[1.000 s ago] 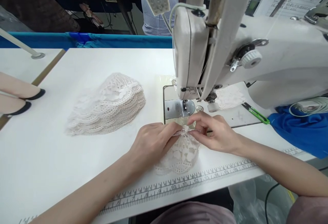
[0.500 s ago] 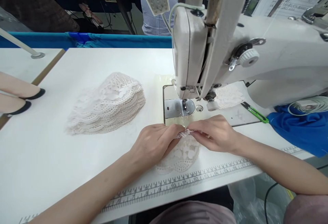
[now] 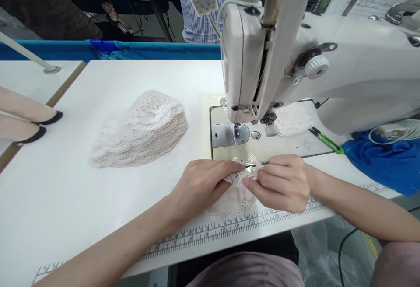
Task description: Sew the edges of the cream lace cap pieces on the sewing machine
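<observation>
A small white lace piece (image 3: 233,200) lies on the white table just in front of the sewing machine's needle plate (image 3: 229,134). My left hand (image 3: 200,186) pinches the lace's upper edge from the left, fingers closed on it. From the right, my right hand (image 3: 282,182) pinches the same edge, fingers curled, and a thin dark tool (image 3: 252,165) shows at its fingertips. Both hands meet at the lace's top, a short way in front of the presser foot (image 3: 236,131).
A stack of white lace pieces (image 3: 141,129) sits to the left. The white sewing machine (image 3: 315,68) fills the right, with green-handled snips (image 3: 326,141) and blue cloth (image 3: 383,160) beside it. A ruler strip (image 3: 210,234) runs along the table's front edge. A person in a striped shirt (image 3: 200,2) stands beyond.
Both hands have drawn the lace's top edge back toward me and bunched it tighter. My right hand has turned over it, and the thin tool now shows at its fingertips.
</observation>
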The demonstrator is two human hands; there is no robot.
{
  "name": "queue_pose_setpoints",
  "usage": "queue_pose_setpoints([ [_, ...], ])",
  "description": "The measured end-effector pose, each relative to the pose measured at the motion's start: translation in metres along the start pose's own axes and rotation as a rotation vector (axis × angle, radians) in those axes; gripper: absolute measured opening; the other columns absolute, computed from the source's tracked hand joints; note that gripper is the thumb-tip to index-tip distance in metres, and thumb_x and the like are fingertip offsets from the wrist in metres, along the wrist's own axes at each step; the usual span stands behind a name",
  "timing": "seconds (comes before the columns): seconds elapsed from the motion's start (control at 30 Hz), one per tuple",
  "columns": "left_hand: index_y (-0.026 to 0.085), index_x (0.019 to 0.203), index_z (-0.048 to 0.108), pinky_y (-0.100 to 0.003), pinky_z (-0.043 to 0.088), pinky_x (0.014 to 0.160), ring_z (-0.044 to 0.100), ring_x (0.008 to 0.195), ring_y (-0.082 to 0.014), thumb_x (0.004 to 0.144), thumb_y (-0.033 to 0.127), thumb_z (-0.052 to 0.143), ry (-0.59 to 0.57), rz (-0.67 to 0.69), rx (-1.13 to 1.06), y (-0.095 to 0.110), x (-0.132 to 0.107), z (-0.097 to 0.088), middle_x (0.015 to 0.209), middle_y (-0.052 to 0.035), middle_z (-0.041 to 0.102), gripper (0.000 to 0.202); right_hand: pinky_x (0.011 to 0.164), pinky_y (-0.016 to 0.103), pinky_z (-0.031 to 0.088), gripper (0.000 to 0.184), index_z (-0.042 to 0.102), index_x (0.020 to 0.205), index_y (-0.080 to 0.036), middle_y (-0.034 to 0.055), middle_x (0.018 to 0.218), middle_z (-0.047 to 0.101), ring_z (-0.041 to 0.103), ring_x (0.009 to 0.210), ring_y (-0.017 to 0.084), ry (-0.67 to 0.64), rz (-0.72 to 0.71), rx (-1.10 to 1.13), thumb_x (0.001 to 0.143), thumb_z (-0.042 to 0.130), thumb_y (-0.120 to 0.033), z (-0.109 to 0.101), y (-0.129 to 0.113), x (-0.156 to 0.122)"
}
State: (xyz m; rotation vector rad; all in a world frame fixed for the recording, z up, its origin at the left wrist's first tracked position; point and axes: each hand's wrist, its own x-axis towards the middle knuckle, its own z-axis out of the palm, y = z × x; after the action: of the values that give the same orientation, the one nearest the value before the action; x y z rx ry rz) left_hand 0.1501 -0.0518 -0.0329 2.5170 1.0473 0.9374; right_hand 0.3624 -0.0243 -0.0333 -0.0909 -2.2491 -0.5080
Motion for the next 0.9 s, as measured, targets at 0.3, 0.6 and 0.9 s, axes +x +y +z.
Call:
queue_pose_setpoints([
  [0.3, 0.018, 0.083, 0.064, -0.025, 0.03, 0.043, 0.052, 0.044, -0.0134, 0.083, 0.03, 0.065, -0.169, -0.311, 0.353, 0.004, 0.001, 0.006, 0.056, 0.0031, 0.063, 0.011, 0.048, 0.018, 0.038, 0.016, 0.067, 0.083, -0.015, -0.0058, 0.057, 0.061, 0.05, 0.046, 0.005, -0.387, 0.854, 0.505, 0.091, 0.054, -0.02, 0.018, 0.002, -0.007],
  [0.6, 0.016, 0.096, 0.068, -0.039, 0.039, 0.084, 0.061, 0.092, -0.0207, 0.085, 0.013, 0.063, 0.056, 0.226, 0.684, 0.009, -0.008, 0.017, 0.101, -0.0022, 0.073, 0.013, 0.052, 0.022, 0.033, 0.017, 0.071, 0.084, -0.019, -0.0028, 0.068, 0.067, 0.055, 0.056, 0.009, -0.478, 0.922, 0.309, 0.089, 0.055, -0.023, 0.023, 0.007, -0.009],
  [0.9, 0.012, 0.104, 0.069, -0.039, 0.037, 0.078, 0.06, 0.099, -0.0208, 0.095, 0.023, 0.052, -0.037, 0.165, 0.678, 0.018, -0.011, 0.018, 0.106, -0.0065, 0.073, 0.022, 0.072, 0.035, 0.036, 0.041, 0.058, 0.13, -0.023, 0.0103, 0.102, 0.065, 0.053, 0.076, 0.019, -0.639, 0.598, 0.004, 0.098, 0.037, -0.036, 0.026, 0.008, -0.006],
])
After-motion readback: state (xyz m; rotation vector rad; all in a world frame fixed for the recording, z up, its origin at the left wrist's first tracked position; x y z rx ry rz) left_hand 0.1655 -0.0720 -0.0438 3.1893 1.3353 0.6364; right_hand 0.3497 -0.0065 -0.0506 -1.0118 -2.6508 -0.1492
